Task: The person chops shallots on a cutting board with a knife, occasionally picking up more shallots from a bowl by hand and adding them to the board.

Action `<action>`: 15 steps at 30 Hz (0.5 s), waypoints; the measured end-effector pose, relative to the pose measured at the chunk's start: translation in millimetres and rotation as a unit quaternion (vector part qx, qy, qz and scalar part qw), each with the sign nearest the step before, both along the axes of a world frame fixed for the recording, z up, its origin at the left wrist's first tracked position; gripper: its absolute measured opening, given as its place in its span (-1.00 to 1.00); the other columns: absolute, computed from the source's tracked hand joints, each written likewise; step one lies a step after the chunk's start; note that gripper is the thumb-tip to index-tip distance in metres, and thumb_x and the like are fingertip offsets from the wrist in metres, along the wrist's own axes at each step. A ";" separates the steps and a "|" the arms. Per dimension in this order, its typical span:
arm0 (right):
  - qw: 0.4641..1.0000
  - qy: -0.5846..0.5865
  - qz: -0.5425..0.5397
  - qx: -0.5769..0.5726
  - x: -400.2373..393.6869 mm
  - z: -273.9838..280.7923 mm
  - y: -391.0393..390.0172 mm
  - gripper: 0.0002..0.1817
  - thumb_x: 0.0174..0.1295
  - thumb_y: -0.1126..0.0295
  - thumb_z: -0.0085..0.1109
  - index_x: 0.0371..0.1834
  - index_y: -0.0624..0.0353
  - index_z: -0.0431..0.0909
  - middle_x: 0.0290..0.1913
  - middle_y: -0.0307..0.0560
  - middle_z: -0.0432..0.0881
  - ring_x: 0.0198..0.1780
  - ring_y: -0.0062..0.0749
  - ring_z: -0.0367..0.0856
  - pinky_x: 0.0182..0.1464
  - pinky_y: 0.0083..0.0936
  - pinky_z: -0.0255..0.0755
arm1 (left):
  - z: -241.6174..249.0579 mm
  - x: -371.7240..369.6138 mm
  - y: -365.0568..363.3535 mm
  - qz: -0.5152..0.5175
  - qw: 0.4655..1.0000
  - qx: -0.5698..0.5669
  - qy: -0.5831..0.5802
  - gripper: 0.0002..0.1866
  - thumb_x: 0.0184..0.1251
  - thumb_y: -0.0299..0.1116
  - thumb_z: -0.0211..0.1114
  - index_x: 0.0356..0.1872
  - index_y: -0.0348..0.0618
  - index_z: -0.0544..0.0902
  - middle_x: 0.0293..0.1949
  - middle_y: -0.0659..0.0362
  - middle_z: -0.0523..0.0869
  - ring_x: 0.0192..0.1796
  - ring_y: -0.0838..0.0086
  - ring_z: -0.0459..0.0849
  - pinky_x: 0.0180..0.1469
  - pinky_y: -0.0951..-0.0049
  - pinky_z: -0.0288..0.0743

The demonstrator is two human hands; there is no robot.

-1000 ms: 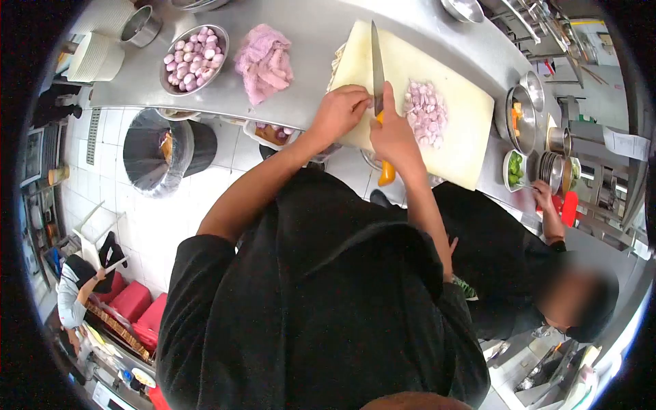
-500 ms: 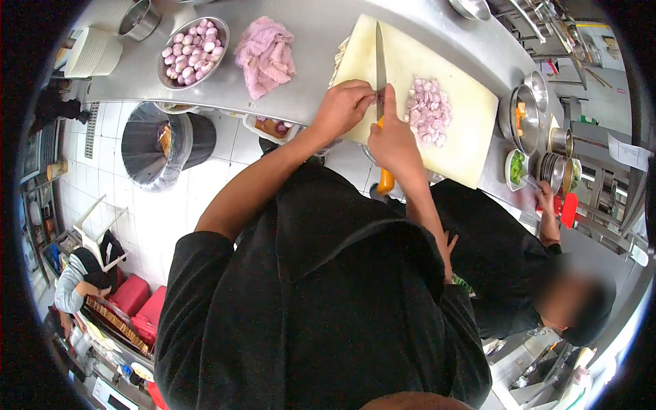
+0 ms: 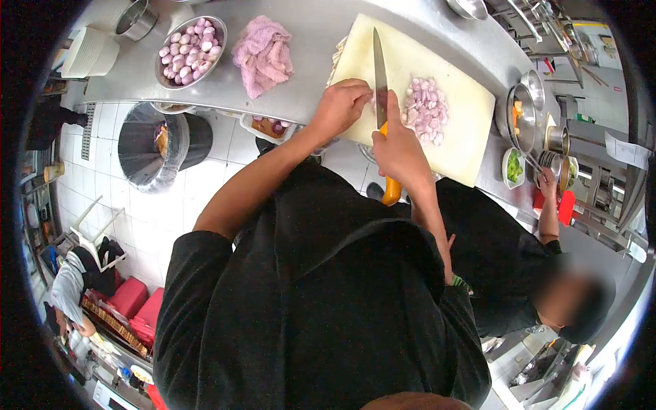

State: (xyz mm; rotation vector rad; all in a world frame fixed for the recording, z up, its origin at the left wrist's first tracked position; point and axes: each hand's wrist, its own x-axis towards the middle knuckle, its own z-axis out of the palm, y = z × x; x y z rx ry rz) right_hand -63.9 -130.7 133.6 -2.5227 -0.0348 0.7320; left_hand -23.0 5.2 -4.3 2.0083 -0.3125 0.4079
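Observation:
My right hand (image 3: 401,147) grips a long kitchen knife (image 3: 380,68) by its yellow handle, index finger stretched along the top of the blade. The blade points away from me over a pale cutting board (image 3: 471,130). To its left, my left hand (image 3: 344,108) is closed, fingers bent and pinching at the board's near left part. A small pinkish bit, seemingly a shallot, shows at its fingertips, mostly hidden. Just right of the knife lies a pile of chopped shallots (image 3: 426,111).
A metal bowl of peeled shallots (image 3: 188,55) and a pink cloth (image 3: 262,58) stand left on the steel counter. Below is a lined bin (image 3: 147,147). At right, a co-worker's hand (image 3: 547,183) is near metal bowls (image 3: 523,116) and a dish of green pieces (image 3: 514,168).
My right hand and the knife have shifted slightly toward me, and the blade stands a little farther from my left fingertips. The co-worker's hand has moved slightly.

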 end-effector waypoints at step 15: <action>0.992 -0.124 0.010 0.016 23.0 -68.0 2.6 -0.01 0.18 0.50 0.06 0.66 0.16 -0.28 -0.12 0.46 0.68 -0.16 0.36 0.68 -0.05 0.10 0.53 | 16.4 -1.0 0.1 -0.036 0.998 -0.016 0.048 -0.83 0.22 -0.50 0.32 -0.17 -0.27 0.72 -0.13 0.02 0.74 -0.13 0.09 0.72 -0.07 0.25 0.62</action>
